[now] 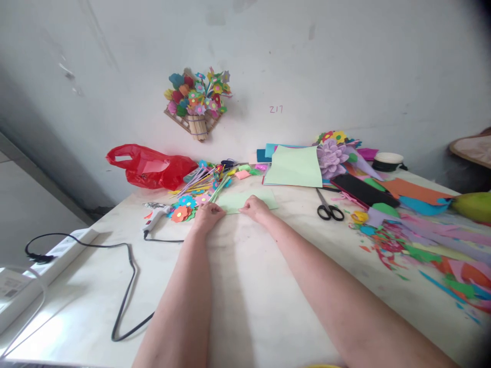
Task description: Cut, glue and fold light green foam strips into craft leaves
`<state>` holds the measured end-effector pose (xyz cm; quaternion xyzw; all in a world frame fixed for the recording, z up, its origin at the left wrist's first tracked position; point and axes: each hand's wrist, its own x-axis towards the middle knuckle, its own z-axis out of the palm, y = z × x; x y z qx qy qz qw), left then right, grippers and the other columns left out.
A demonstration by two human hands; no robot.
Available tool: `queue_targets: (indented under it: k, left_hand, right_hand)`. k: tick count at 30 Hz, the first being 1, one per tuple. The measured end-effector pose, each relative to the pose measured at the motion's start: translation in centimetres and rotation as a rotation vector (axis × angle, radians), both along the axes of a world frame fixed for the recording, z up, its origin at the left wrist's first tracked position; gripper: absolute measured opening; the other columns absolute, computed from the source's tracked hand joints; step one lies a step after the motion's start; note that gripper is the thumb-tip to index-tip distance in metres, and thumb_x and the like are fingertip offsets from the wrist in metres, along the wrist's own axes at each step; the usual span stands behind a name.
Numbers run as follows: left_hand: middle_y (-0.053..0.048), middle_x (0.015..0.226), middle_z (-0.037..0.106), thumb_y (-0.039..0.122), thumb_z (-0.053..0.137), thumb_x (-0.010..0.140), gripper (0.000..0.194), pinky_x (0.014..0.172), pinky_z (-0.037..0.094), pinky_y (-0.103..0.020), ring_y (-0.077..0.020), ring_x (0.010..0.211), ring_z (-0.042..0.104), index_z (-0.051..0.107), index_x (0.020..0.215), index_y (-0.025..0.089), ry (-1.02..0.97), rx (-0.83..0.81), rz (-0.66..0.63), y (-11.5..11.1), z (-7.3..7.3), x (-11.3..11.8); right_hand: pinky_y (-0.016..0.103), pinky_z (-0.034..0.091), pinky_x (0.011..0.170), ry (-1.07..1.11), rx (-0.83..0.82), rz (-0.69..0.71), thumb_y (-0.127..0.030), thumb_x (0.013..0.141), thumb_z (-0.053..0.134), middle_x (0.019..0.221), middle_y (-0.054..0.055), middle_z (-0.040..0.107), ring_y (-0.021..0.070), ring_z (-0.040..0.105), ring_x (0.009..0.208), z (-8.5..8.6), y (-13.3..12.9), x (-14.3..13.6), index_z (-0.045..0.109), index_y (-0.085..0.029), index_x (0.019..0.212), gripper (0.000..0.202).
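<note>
A pale green sheet (261, 198) lies on the table in front of me, between and behind my hands. My left hand (209, 214) has its fingers pinched together at the sheet's near left edge. At the near edge, further right, my right hand (255, 208) pinches the sheet too, thumb against fingers. Paper flowers (181, 213) lie just left of my left hand. Black-handled scissors (330, 210) rest to the right of my right hand.
A white glue gun (153, 221) with a black cord sits left, near a red bag (151, 166). Green sheets (294, 166) are stacked at the back. A phone (362, 190) and colourful scraps (395, 240) lie right. A power strip (57, 255) is far left.
</note>
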<state>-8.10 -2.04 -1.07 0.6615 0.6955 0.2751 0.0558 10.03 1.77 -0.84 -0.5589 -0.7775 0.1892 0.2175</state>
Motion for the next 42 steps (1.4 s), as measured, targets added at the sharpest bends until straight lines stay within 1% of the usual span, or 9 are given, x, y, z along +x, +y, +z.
queue_targets:
  k: [4, 7, 14, 21, 28, 36, 42]
  left_hand:
    - [-0.004, 0.086, 0.062, 0.037, 0.057, 0.064, 0.018, 0.077, 0.039, -0.029, -0.0205, 0.089, 0.049, 0.062, 0.066, 0.02, 0.065, 0.006, 0.016, 0.1, 0.1, 0.2]
    - [-0.004, 0.089, 0.062, 0.038, 0.056, 0.065, 0.019, 0.08, 0.037, -0.031, -0.0216, 0.092, 0.048, 0.063, 0.065, 0.02, 0.091, 0.008, 0.012, 0.2, 0.0, 0.3]
    - [-0.006, 0.091, 0.061, 0.037, 0.054, 0.066, 0.02, 0.081, 0.036, -0.034, -0.0243, 0.096, 0.046, 0.064, 0.068, 0.02, 0.124, 0.008, 0.034, 0.3, -0.1, 0.4]
    - [-0.008, 0.095, 0.059, 0.039, 0.055, 0.066, 0.023, 0.083, 0.036, -0.034, -0.0257, 0.099, 0.044, 0.064, 0.07, 0.019, 0.152, -0.018, 0.07, 0.4, -0.1, 0.5]
    - [-0.006, 0.097, 0.057, 0.039, 0.054, 0.066, 0.022, 0.085, 0.036, -0.033, -0.0254, 0.101, 0.043, 0.064, 0.071, 0.02, 0.185, -0.07, 0.142, 0.3, 0.2, 1.0]
    - [-0.008, 0.1, 0.056, 0.043, 0.052, 0.065, 0.026, 0.085, 0.035, -0.038, -0.0289, 0.104, 0.041, 0.065, 0.071, 0.021, 0.243, -0.106, 0.214, -0.2, 0.8, 1.7]
    - [-0.007, 0.103, 0.057, 0.045, 0.055, 0.061, 0.026, 0.086, 0.033, -0.039, -0.0292, 0.106, 0.04, 0.066, 0.07, 0.023, 0.211, -0.165, 0.303, -0.5, 1.6, 2.1]
  right_hand:
    - [0.021, 0.037, 0.061, -0.012, 0.027, -0.016, -0.039, 0.07, 0.059, 0.097, 0.003, 0.057, 0.0129, 0.056, 0.076, -0.4, 0.1, -0.2, 0.061, -0.019, 0.065, 0.02]
    - [0.022, 0.038, 0.062, -0.025, 0.047, -0.024, -0.045, 0.07, 0.057, 0.096, 0.004, 0.056, 0.0139, 0.056, 0.076, -0.6, 0.2, -0.3, 0.062, -0.019, 0.067, 0.026]
    - [0.024, 0.04, 0.065, -0.063, 0.072, -0.045, -0.053, 0.073, 0.051, 0.097, 0.006, 0.053, 0.0154, 0.055, 0.08, -0.5, -0.2, -0.6, 0.064, -0.019, 0.073, 0.036]
    - [0.025, 0.041, 0.066, -0.099, 0.059, -0.087, -0.055, 0.072, 0.052, 0.097, 0.008, 0.051, 0.0158, 0.056, 0.079, -0.1, -0.5, -0.8, 0.063, -0.018, 0.079, 0.039]
    - [0.025, 0.041, 0.066, -0.139, 0.069, -0.105, -0.055, 0.073, 0.05, 0.099, 0.006, 0.05, 0.0153, 0.056, 0.081, 0.0, -0.7, -0.9, 0.061, -0.019, 0.081, 0.038]
    - [0.025, 0.041, 0.067, -0.119, 0.078, -0.099, -0.054, 0.074, 0.05, 0.1, 0.006, 0.05, 0.0153, 0.056, 0.081, -0.1, -0.7, -0.8, 0.06, -0.019, 0.082, 0.038]
    - [0.026, 0.042, 0.069, -0.145, 0.064, -0.134, -0.056, 0.072, 0.05, 0.101, 0.009, 0.049, 0.0173, 0.055, 0.087, 0.0, -0.9, -1.2, 0.059, -0.018, 0.087, 0.042]
